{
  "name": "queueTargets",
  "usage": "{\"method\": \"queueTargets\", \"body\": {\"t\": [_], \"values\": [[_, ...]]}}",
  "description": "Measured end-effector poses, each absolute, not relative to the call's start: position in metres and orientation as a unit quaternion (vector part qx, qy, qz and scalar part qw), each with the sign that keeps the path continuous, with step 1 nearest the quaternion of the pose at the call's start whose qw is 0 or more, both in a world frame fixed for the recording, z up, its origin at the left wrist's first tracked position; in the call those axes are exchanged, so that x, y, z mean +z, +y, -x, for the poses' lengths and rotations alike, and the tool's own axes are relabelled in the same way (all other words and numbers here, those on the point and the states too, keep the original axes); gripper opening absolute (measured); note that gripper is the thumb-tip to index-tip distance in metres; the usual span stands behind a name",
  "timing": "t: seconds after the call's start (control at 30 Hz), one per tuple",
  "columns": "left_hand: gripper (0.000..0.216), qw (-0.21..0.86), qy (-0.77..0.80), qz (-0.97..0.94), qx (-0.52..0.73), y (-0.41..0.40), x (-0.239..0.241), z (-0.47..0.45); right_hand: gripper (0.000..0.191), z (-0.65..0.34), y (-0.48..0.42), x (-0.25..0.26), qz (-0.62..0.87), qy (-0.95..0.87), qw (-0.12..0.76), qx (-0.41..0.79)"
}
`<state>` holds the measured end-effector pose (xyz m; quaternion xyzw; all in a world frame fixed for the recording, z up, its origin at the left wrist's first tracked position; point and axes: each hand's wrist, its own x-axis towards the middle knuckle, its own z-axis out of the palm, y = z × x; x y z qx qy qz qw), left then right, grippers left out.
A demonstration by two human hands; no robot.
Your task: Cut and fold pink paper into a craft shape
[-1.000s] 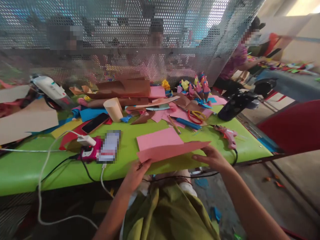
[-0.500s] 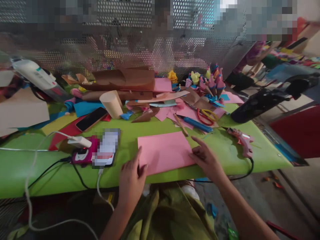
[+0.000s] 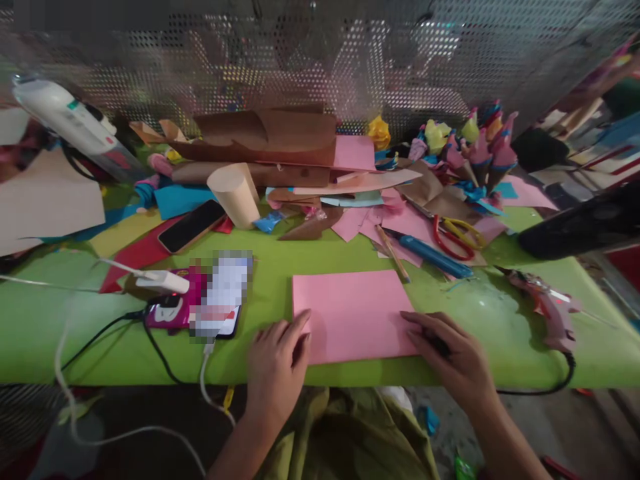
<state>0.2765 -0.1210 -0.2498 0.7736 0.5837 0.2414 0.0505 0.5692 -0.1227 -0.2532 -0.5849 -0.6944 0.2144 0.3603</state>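
A pink sheet of paper (image 3: 353, 313), possibly folded or stacked, lies flat near the front edge of the green table (image 3: 270, 260). My left hand (image 3: 280, 363) grips its left edge, index finger on top and thumb close by. At the right edge, my right hand (image 3: 453, 357) pinches the paper between thumb and index finger; its other fingers are curled in shadow. Beyond the paper lie a pencil (image 3: 393, 255) and a blue cutter knife (image 3: 435, 256). To the right rests a pink glue gun (image 3: 555, 310) with its black cord.
Left of the paper are a phone (image 3: 230, 287) on a cable, a magenta power strip (image 3: 173, 313) and a dark phone (image 3: 193, 227). Behind stand a cardboard tube (image 3: 235, 197), brown paper (image 3: 265, 137), scissors (image 3: 453, 240) and paper flowers (image 3: 480, 150). A dark cylinder (image 3: 580, 223) stands at right.
My right index finger, raised off the paper before, has come down to its right edge. The paper now lies straighter to the table edge, and the head view has shifted.
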Motion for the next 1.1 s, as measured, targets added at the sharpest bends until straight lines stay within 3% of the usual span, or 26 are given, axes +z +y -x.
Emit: {"method": "queueTargets", "body": {"t": [0.73, 1.1], "values": [[0.032, 0.050, 0.594, -0.769, 0.232, -0.124, -0.248, -0.279, 0.027, -0.574, -0.125, -0.256, 0.587, -0.713, 0.321, 0.212], [0.031, 0.029, 0.569, -0.787, 0.237, -0.120, -0.250, -0.272, 0.026, -0.560, -0.123, -0.248, 0.591, -0.703, 0.342, 0.198]]}}
